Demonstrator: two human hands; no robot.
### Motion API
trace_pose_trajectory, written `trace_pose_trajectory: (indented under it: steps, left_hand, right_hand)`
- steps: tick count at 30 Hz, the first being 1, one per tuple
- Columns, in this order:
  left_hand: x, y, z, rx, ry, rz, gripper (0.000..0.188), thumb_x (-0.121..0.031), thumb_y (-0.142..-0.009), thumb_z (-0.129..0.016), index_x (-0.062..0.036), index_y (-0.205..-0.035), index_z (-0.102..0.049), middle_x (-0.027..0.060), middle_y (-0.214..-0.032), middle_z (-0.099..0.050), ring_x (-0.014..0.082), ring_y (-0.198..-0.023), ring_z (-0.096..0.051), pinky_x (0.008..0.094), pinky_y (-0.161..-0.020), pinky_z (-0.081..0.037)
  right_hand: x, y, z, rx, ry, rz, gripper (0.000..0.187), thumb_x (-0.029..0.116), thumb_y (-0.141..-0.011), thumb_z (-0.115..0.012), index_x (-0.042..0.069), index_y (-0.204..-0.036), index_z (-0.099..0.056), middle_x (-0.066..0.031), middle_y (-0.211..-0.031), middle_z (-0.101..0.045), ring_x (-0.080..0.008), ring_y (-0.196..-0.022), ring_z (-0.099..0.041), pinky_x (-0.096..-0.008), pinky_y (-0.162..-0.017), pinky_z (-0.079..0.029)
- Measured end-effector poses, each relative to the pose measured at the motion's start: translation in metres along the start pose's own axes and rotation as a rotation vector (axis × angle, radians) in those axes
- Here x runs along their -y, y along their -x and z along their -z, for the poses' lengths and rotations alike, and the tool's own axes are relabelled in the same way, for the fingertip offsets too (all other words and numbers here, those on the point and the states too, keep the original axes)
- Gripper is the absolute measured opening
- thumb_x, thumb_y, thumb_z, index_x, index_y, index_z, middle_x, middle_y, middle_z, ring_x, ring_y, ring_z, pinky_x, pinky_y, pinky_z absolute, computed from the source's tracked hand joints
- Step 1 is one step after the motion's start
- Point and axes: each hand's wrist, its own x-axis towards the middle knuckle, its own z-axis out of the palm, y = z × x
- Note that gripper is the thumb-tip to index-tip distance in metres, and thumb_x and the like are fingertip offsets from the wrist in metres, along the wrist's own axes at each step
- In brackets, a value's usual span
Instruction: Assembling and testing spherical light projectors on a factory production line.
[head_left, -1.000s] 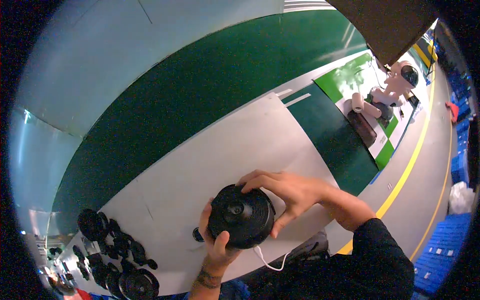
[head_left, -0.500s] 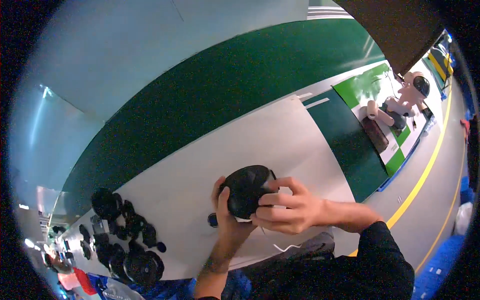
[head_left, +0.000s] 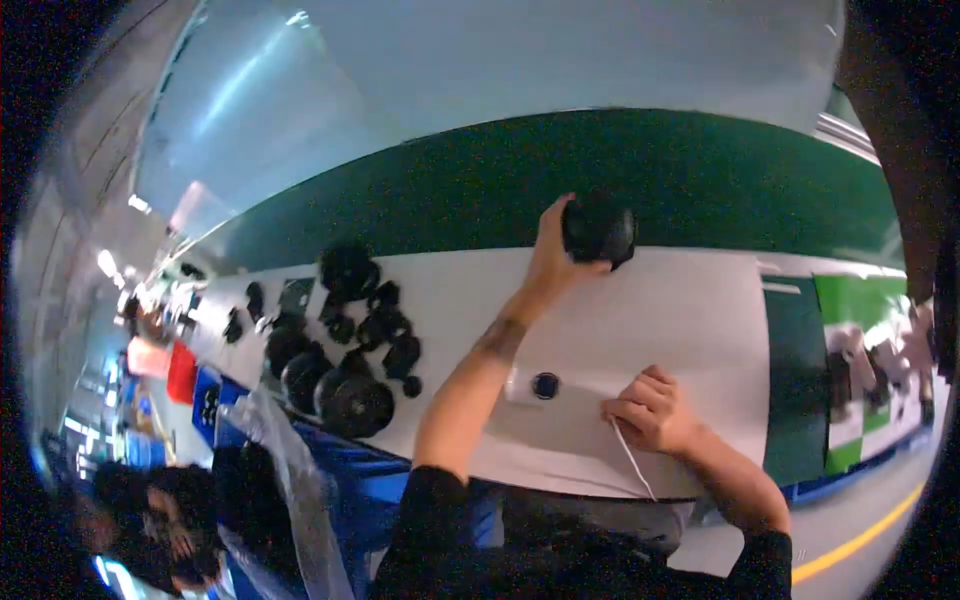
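Observation:
My left hand (head_left: 555,250) is stretched far out over the back of the white table, closed round a black rounded housing (head_left: 603,230). The housing is at the table's far edge, in front of the green strip; whether it touches the table I cannot tell. My right hand (head_left: 652,412) is closed low over the near part of the table, fingers bent together. From its fingertips a thin white cord (head_left: 634,458) runs down to the table's near edge. Between my arms lies a small round dark disc (head_left: 545,386) with a pale rim.
Several black round parts (head_left: 355,402) crowd the table's left side. A green strip (head_left: 450,190) runs along the back. To the right, white devices (head_left: 880,365) stand on a green and white mat (head_left: 845,455). A clear plastic bag (head_left: 290,480) hangs at the near left.
My left hand has carried the black housing away from me to the table's far side. My right hand has let go of the housing and now pinches the white cord. The view has turned left.

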Motion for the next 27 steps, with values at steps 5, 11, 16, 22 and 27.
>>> trace_pose_trajectory:
  steps: [5, 11, 16, 22, 27]
  left_hand:
    - [0.066, -0.055, 0.033, -0.081, -0.021, 0.067, 0.128, -0.026, -0.056, -0.095, -0.0086, -0.155, -0.016, 0.0224, -0.145, -0.035, 0.0371, -0.134, -0.037, 0.0439, -0.114, -0.031]
    - [0.054, -0.069, 0.020, -0.118, -0.448, -0.155, 0.124, -0.046, -0.057, -0.092, -0.0140, -0.154, -0.021, 0.0256, -0.143, -0.035, 0.0435, -0.133, -0.036, 0.0510, -0.108, -0.038]
    - [0.051, -0.088, 0.042, -0.071, -0.447, -0.012, 0.109, -0.044, -0.058, -0.089, -0.0174, -0.148, -0.034, 0.0252, -0.135, -0.044, 0.0438, -0.121, -0.049, 0.0501, -0.102, -0.045]
    - [0.073, -0.100, 0.071, 0.106, -0.354, 0.117, 0.119, -0.053, -0.056, -0.089, -0.0174, -0.152, -0.027, 0.0312, -0.144, -0.036, 0.0480, -0.129, -0.043, 0.0516, -0.106, -0.041]
    - [0.047, -0.061, 0.087, 0.020, -0.535, 0.139, 0.124, -0.053, -0.060, -0.088, -0.0140, -0.155, -0.017, 0.0365, -0.150, -0.025, 0.0506, -0.138, -0.032, 0.0542, -0.111, -0.033]
  right_hand:
    - [-0.007, -0.005, -0.019, 0.117, -0.057, -0.001, 0.017, 0.017, -0.074, -0.076, 0.011, -0.088, -0.068, -0.0022, -0.080, -0.061, -0.0203, -0.074, -0.062, -0.0372, -0.071, -0.049]
    - [-0.017, 0.005, -0.018, 0.279, -0.090, -0.086, 0.023, 0.021, -0.079, -0.071, 0.011, -0.099, -0.067, -0.0075, -0.093, -0.063, -0.0274, -0.086, -0.064, -0.0416, -0.079, -0.051]
    - [-0.014, -0.001, -0.022, 0.188, -0.114, -0.068, 0.018, 0.019, -0.076, -0.074, 0.011, -0.091, -0.068, -0.0064, -0.084, -0.061, -0.0262, -0.077, -0.062, -0.0404, -0.070, -0.051]
    - [-0.013, -0.007, -0.028, 0.162, -0.129, -0.063, 0.016, 0.013, -0.069, -0.078, 0.011, -0.081, -0.068, -0.0056, -0.074, -0.058, -0.0264, -0.066, -0.059, -0.0379, -0.061, -0.049]
    - [-0.015, 0.002, -0.028, 0.309, -0.148, -0.116, 0.018, 0.016, -0.074, -0.075, 0.013, -0.091, -0.069, -0.0088, -0.088, -0.064, -0.0317, -0.083, -0.062, -0.0423, -0.074, -0.051]
